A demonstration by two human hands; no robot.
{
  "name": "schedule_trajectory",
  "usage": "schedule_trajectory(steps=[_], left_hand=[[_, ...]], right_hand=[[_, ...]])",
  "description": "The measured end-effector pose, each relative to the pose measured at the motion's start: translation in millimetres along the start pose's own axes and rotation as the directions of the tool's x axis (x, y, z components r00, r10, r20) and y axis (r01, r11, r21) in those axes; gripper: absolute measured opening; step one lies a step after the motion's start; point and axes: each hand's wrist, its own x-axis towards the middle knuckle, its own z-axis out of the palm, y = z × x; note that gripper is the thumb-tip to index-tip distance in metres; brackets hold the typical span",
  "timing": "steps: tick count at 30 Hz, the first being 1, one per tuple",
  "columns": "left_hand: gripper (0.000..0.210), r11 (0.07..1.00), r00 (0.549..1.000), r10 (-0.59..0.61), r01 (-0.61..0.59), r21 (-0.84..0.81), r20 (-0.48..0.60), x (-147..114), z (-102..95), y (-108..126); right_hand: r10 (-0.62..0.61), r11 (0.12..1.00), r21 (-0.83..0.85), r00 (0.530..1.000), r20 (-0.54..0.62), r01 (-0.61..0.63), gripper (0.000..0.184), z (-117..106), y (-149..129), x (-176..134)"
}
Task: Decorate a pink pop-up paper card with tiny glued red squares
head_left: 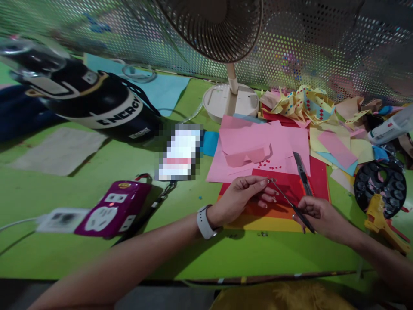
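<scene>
Yellow cloth [271,298] shows below the green table [180,254]; over red paper [318,177], the right hand [322,216] grasps a slim dark-handled tool [296,209], its tip at the left hand [241,198], whose thumb and forefinger sit close together, holding what I cannot tell

A green surface [209,258] spreads wide before you. Behind it stands a grey perforated panel [309,47], blurred colours showing through its round holes. The light around you is dim, with shadow beneath the surface at lower left.
</scene>
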Motion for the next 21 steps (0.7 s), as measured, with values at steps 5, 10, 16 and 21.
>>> schedule_trajectory(steps=[5,10,16,21], left_hand=[[0.017,1.000,1.000,0.000,0.000,-0.031,0.018,0.3,0.3,-0.6],[0.019,1.000,1.000,0.002,-0.002,-0.022,0.016,1.2,0.1,-0.7],[0.018,1.000,1.000,0.015,-0.015,-0.027,0.025,0.9,0.4,-0.3],[0.015,0.999,1.000,0.019,-0.018,-0.046,0.022,1.4,-0.5,-0.5]], right_hand=[[-0.011,1.000,0.001,1.000,0.010,0.011,0.043,-0.1,-0.9,0.9],[-0.009,1.000,-0.009,1.000,0.012,0.009,0.047,-0.2,-2.7,0.5],[-0.010,1.000,-0.011,1.000,0.011,0.011,0.047,-0.6,-1.7,0.8],[-0.027,0.999,0.021,1.000,-0.012,0.027,0.048,-2.1,3.0,3.6]])
